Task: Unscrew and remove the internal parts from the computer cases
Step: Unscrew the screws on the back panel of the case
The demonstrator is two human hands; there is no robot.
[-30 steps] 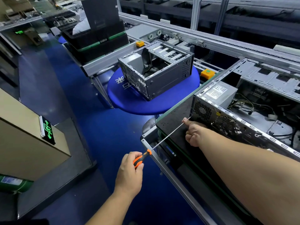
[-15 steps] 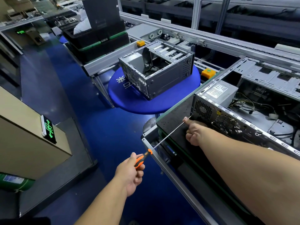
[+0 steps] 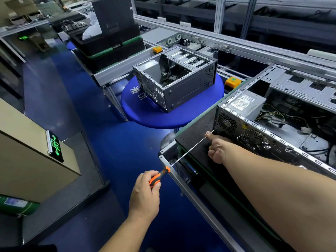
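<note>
Since half a second ago little has shifted: the left hand (image 3: 145,194) has turned slightly on the orange-and-black screwdriver handle (image 3: 158,177), with the thumb now lying more along the handle, while the right hand (image 3: 217,149) has kept its place at the shaft's far end.

The left hand's grip is wrapped round the handle at about 6 o'clock in the view. From it the long thin steel screwdriver shaft (image 3: 189,151) runs up toward 1 o'clock, and its tip meets the lower corner of the rear panel of the open grey metal computer case (image 3: 258,140) at 3 o'clock. The right hand is a loose fist just below the shaft near the tip, thumb stretched out along the shaft; whether thumb and shaft touch I cannot tell. Its fingers are curled and I see nothing held inside them.

That case lies on a dark desk (image 3: 195,132) with a green edge, side panel off. Inside it, at 2 o'clock, sit a silver box-shaped power supply with a white label (image 3: 245,104) and loose cables (image 3: 272,115). Two round fan grilles show in the rear panel, just right of the tip.

At 12 o'clock a second, mostly bare grey metal computer case (image 3: 174,82) stands on a round blue platform (image 3: 163,117). Beyond it, at 11 o'clock, are stacked black trays with green edges (image 3: 109,46). At 9 o'clock a green lit sign (image 3: 55,145) hangs on a beige cabinet (image 3: 21,151). The floor is blue (image 3: 112,142).
</note>
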